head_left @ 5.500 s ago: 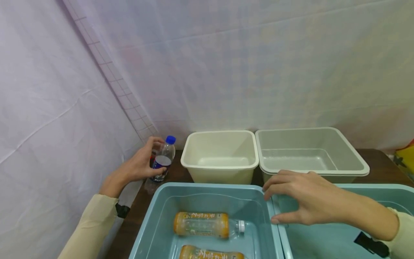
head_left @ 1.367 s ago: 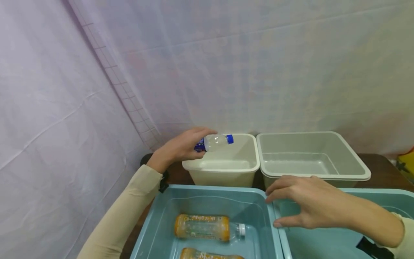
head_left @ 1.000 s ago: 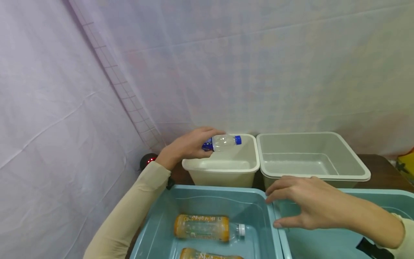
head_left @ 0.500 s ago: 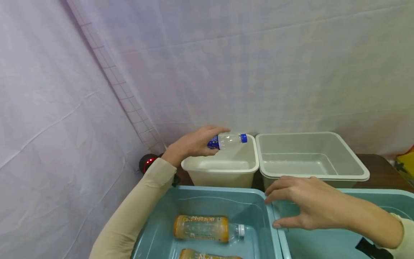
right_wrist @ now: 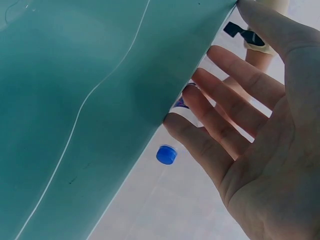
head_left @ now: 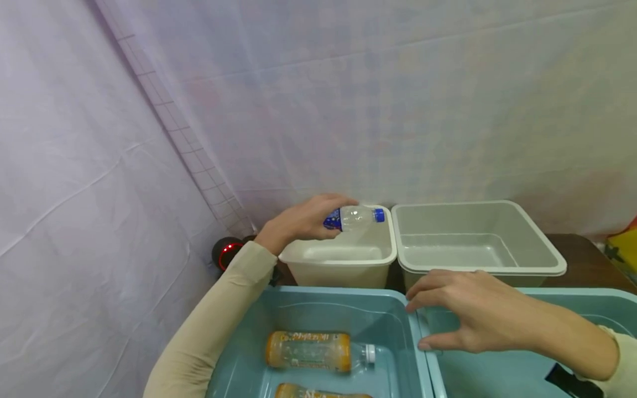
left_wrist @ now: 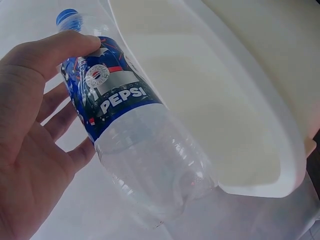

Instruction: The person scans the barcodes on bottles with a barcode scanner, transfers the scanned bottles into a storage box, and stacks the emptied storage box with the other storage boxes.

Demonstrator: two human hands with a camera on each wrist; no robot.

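A pale cloth backdrop (head_left: 398, 99) fills the back and left of the head view, with a strip of gridded material (head_left: 189, 143) running down it at a slant. In front of it a dark wooden table (head_left: 592, 254) carries four tubs. Nearest the camera are two teal bins side by side: the left teal bin (head_left: 308, 301) holds two orange-labelled bottles (head_left: 311, 351) lying on their sides, their print too small to read; the right teal bin (head_left: 562, 298) shows only bare wall and floor. Behind them stand a grey bin (head_left: 478, 265) and, touching its left rim, a cream bin (head_left: 338, 260). A small dark device with a red glow (head_left: 226, 253) sits at the table's left edge.

The left hand (head_left: 303, 221) reaches over the cream bin's back left corner and grips a clear bottle (head_left: 355, 217) held roughly level above that bin, its blue cap (head_left: 379, 215) pointing towards the grey bin. In the left wrist view the thumb and fingers (left_wrist: 65, 45) curl round the bottle's blue label (left_wrist: 112, 97), which reads PEPSI in white beside the round logo.

The right hand (head_left: 460, 312) hovers over the shared rims of the two teal bins, fingers spread and slightly bent, holding nothing
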